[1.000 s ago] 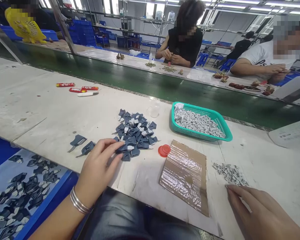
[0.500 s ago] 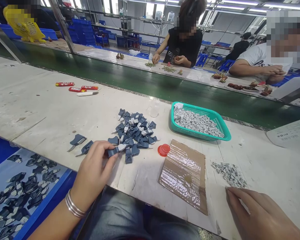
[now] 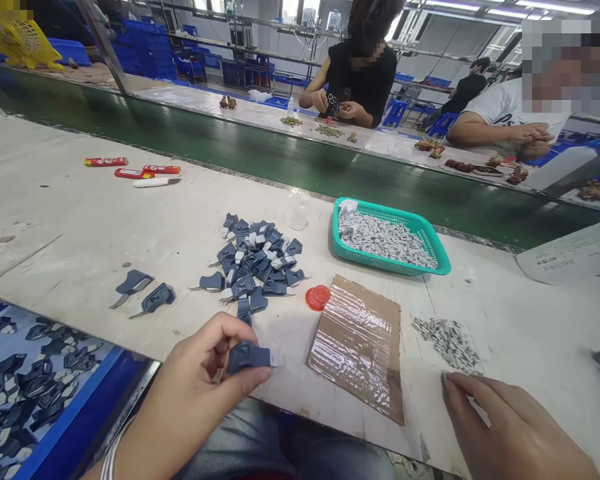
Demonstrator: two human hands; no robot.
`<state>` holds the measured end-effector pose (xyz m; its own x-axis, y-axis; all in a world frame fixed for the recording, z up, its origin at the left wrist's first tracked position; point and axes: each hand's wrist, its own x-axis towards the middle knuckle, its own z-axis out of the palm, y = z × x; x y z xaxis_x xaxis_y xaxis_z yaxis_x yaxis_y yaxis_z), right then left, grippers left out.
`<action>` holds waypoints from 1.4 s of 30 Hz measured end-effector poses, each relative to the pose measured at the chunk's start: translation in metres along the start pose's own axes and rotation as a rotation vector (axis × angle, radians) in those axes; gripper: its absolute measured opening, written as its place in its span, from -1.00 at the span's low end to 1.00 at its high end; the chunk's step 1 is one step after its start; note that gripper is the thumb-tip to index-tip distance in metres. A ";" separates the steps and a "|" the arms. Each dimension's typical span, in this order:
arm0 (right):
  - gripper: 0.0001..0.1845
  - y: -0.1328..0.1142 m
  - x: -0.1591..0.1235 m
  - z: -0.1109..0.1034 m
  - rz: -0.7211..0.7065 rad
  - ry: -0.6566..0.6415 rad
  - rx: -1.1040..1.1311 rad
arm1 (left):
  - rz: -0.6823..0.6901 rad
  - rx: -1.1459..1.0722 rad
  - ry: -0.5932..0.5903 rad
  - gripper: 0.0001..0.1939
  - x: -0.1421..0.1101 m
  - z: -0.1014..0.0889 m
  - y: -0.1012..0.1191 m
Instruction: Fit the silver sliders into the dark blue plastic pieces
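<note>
In my left hand [image 3: 195,383] is a dark blue-grey plastic piece [image 3: 245,357] with a pale tip, pinched between thumb and fingers above the table's front edge. Beyond it lies a heap of similar pieces [image 3: 260,263], many with whitish ends and some with thin tails. Two more such pieces [image 3: 157,300] rest apart, left of the heap. My right hand [image 3: 515,420] is at the near edge of a pile of small grey-white bits [image 3: 450,340]. Its thumb and forefinger meet at the tips; whatever is between them cannot be made out.
A glossy, film-covered cardboard sheet [image 3: 363,353] lies between my hands, with a red cap [image 3: 317,297] beside it. Behind is a green basket [image 3: 337,230] of grey bits. Red tubes [image 3: 106,162] and a brush [image 3: 155,183] lie far left. A blue bin [image 3: 80,400] stands lower left.
My left hand has come away from the heap towards me and to the right, carrying the plastic piece. My right hand stays beside the grey bits. The view has shifted slightly.
</note>
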<state>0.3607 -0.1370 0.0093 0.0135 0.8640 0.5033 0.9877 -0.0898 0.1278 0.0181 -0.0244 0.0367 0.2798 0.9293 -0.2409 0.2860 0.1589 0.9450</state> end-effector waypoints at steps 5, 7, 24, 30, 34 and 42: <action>-0.65 -0.003 0.012 -0.008 -0.173 -0.009 -0.086 | -0.072 -0.106 -0.127 -0.72 -0.005 0.015 0.001; -0.66 -0.002 0.015 -0.008 -0.146 0.001 -0.059 | -0.026 -0.171 -0.093 -0.78 -0.006 0.022 0.002; -0.88 -0.059 0.050 -0.011 -0.251 -0.185 0.489 | -0.310 -0.465 -0.352 -0.58 -0.019 0.032 0.009; -0.86 -0.061 0.051 -0.005 -0.400 -0.209 0.416 | -0.079 -0.441 -0.290 -0.68 -0.022 0.028 0.002; -0.85 -0.065 0.054 -0.011 -0.340 -0.192 0.421 | -0.018 -0.278 -0.295 -0.78 -0.021 0.030 0.001; -0.82 -0.069 0.060 -0.036 0.050 -0.221 0.560 | 0.070 -0.035 -0.219 -0.60 -0.020 0.055 0.012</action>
<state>0.2881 -0.0970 0.0614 0.0346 0.9533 0.2999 0.9161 0.0897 -0.3907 0.0667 -0.0599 0.0409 0.4911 0.8446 -0.2131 0.2284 0.1113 0.9672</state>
